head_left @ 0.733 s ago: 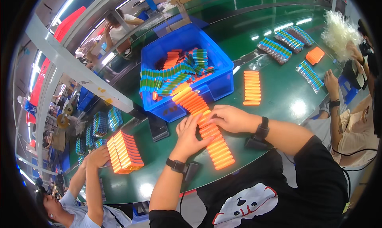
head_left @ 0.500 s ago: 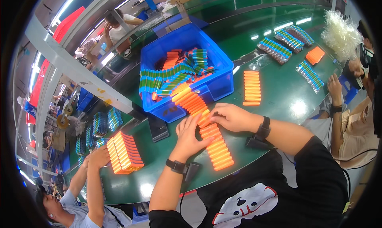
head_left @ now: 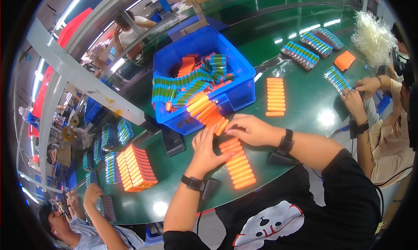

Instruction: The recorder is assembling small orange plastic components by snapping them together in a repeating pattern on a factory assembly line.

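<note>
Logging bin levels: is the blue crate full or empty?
Partly full: the blue crate holds orange and green-blue sticks piled against its near wall, some spilling over.

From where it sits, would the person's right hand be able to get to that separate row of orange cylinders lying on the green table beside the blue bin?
Probably yes: the right hand lies close to the separate row of orange cylinders, with only bare green table between them.

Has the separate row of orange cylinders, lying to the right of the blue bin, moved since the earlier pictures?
No. The separate orange row lies at the same spot on the green table, beside the blue bin.
</note>
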A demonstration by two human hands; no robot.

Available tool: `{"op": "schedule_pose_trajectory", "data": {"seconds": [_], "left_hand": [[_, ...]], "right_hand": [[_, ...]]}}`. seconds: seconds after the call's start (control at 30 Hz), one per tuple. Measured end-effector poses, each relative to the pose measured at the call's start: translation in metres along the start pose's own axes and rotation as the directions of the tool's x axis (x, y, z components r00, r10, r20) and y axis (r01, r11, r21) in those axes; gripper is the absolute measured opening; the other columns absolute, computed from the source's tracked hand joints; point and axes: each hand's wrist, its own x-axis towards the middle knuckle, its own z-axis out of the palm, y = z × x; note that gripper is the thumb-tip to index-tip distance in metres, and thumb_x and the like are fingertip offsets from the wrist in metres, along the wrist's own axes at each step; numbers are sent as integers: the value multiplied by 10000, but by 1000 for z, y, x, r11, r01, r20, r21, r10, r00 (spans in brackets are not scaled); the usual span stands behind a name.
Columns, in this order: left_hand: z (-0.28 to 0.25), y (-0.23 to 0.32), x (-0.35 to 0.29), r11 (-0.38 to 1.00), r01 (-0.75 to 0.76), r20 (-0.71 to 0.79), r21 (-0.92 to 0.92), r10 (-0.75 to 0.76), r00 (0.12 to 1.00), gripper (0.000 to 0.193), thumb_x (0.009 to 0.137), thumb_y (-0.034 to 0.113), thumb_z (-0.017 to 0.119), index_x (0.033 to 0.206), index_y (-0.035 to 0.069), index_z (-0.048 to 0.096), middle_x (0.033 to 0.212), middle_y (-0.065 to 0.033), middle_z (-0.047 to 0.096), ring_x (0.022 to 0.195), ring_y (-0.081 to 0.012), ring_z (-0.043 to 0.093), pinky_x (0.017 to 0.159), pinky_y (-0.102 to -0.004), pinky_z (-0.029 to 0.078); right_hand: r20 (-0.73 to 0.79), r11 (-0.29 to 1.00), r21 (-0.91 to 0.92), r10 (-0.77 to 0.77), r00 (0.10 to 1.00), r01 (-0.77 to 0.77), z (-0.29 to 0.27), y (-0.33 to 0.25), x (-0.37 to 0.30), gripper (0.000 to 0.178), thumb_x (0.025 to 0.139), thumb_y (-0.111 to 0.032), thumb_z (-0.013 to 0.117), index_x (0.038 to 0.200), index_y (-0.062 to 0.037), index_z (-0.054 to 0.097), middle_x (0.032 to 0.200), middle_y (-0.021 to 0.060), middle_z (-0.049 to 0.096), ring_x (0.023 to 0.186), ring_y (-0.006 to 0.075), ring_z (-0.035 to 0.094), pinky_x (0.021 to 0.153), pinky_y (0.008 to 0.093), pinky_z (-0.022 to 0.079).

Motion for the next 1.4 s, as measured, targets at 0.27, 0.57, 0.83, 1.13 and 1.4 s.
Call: {"op": "schedule_pose_trajectory", "data": {"seconds": [0.27, 0.57, 0.83, 1.13, 1.4], "left_hand": [[-14, 12, -15, 937, -246, -110, -248, 225, 968, 590, 816, 337, 732, 1329, 63, 628, 1248, -121, 636, 1231, -330, 489, 1097, -446, 315], [4, 15, -17, 846, -78, -249, -528, -67, 966, 661, 833, 215, 731, 1435, 37, 522, 1218, -121, 655, 1137, -249, 553, 973, -340, 399], [-5, 11, -5, 997, 61, 6, -47, -61, 998, 757, 774, 389, 801, 1433, 119, 544, 1295, -87, 625, 1236, -289, 490, 1081, -444, 269], [-4, 16, 2, 994, 110, 83, 24, -112, 990, 784, 748, 406, 823, 1440, 167, 542, 1349, -75, 606, 1319, -342, 420, 1111, -483, 230], [-1, 13, 3, 997, 75, 83, 7, -76, 994, 838, 706, 404, 849, 1453, 199, 530, 1370, -60, 589, 1326, -368, 399, 1116, -475, 226]], "right_hand": [[62, 964, 229, -155, 986, 137, -13, 1, -6, 171, 993, -215, 666, 1002, -51, 712, 1123, 83, 563, 986, 160, 622, 871, 316, 516], [810, 864, 266, 40, 585, -428, -19, -20, -14, 212, 985, -185, 676, 973, 22, 716, 867, 62, 740, 835, 134, 703, 753, 284, 547], [915, 845, 153, 75, 397, -512, 0, -19, -22, 257, 992, -282, 651, 970, -34, 717, 896, 47, 747, 728, 116, 729, 587, 246, 522], [971, 906, 3, 98, 218, -422, -12, -15, -14, 283, 980, -307, 664, 948, -33, 725, 836, 48, 739, 693, 119, 705, 589, 262, 506], [62, 981, 189, 26, 998, -37, -4, 2, -4, 192, 972, -188, 680, 1103, -54, 723, 980, 80, 681, 896, 182, 654, 782, 318, 515]]}}
